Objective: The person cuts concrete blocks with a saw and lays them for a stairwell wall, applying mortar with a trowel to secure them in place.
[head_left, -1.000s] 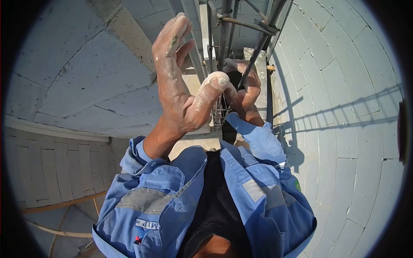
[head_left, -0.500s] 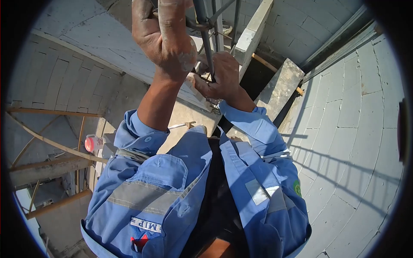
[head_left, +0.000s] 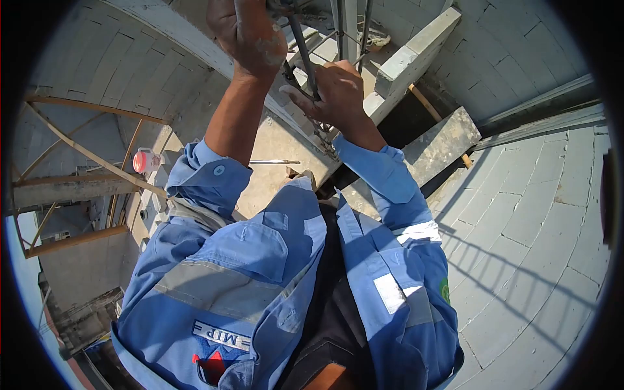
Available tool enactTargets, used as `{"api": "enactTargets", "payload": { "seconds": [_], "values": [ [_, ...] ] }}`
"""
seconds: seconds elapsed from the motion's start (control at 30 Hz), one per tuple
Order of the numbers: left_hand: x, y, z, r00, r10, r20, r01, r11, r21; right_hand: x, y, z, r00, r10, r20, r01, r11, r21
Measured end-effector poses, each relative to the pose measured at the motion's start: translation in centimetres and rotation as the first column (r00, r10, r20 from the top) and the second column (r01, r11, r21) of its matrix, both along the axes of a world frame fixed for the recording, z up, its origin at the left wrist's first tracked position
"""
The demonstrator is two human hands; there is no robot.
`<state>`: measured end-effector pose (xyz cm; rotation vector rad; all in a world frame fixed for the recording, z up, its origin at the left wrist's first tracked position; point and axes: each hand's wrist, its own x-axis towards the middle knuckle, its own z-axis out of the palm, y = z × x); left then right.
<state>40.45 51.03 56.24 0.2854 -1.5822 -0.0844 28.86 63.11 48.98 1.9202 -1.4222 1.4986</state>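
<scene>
Dark steel reinforcing bars [head_left: 302,55] rise at the top centre, with thin cross ties between them. My right hand [head_left: 339,97] is closed around the nearest bar, its thumb on the left side and its fingers on the right. Higher up and to the left, my left hand [head_left: 247,39] is a dusty closed fist beside the top of the same bar. The frame's top edge cuts off part of that fist, and what it grips cannot be made out. Both blue sleeves are rolled back to the forearms.
Grey block walls [head_left: 520,195] stand to the right, with shadows of bars across them. A dusty plank [head_left: 445,146] spans a dark gap. Below my left forearm, a metal rod [head_left: 276,162] lies on a pale surface. Wooden poles [head_left: 78,140] and a pink-and-white jug [head_left: 144,160] are left.
The view has shifted, so the surroundings appear displaced. My left hand sits slightly higher in the frame, with more of it cut off. My right hand remains at the bar.
</scene>
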Motion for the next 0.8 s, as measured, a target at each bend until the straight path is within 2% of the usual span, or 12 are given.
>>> {"api": "enactTargets", "payload": {
  "seconds": [0.13,0.2,0.23,0.3,0.47,0.53,0.57,0.6,0.63,0.8],
  "values": [
    [1.6,-1.2,-0.1,0.998,0.058,0.022,-0.057,0.997,-0.043,0.0,-0.5,0.1,0.998,0.064,0.015,-0.063,0.997,-0.041],
    [1.1,-0.2,2.6,0.957,0.272,0.097,-0.212,0.892,-0.399,0.1,-0.2,1.0,0.999,0.047,0.001,-0.047,0.999,-0.021],
    [1.1,0.0,3.4,0.953,0.287,0.098,-0.222,0.88,-0.421,0.3,-0.3,1.1,0.998,0.061,0.007,-0.061,0.997,-0.044],
    [1.4,0.4,4.5,0.957,0.262,0.122,-0.201,0.907,-0.369,0.8,-0.1,0.5,0.998,0.036,0.051,-0.035,0.999,-0.015],
    [1.1,1.9,5.4,0.974,0.175,0.144,-0.146,0.97,-0.193,0.3,-0.3,0.6,0.992,0.125,-0.015,-0.125,0.98,-0.152],
    [0.5,2.7,6.0,0.975,0.164,0.15,-0.138,0.976,-0.171,0.8,-0.1,0.6,0.992,0.124,0.004,-0.123,0.987,-0.102],
    [-0.4,3.4,6.2,1.0,0.009,-0.011,-0.01,0.995,-0.095,1.0,-0.1,0.5,0.992,0.129,0.009,-0.127,0.986,-0.112],
    [-0.8,3.8,6.4,0.974,-0.136,-0.18,0.132,0.991,-0.039,1.1,-0.2,0.4,0.989,0.147,0.023,-0.144,0.983,-0.115],
    [-0.8,3.9,6.6,0.975,-0.135,-0.174,0.129,0.991,-0.046,1.2,-0.2,0.3,0.986,0.164,0.035,-0.159,0.98,-0.117],
    [-0.8,4.0,7.3,0.999,-0.012,0.029,0.02,0.958,-0.285,1.3,-0.4,0.4,0.982,0.187,0.022,-0.183,0.976,-0.121]
  ]
}}
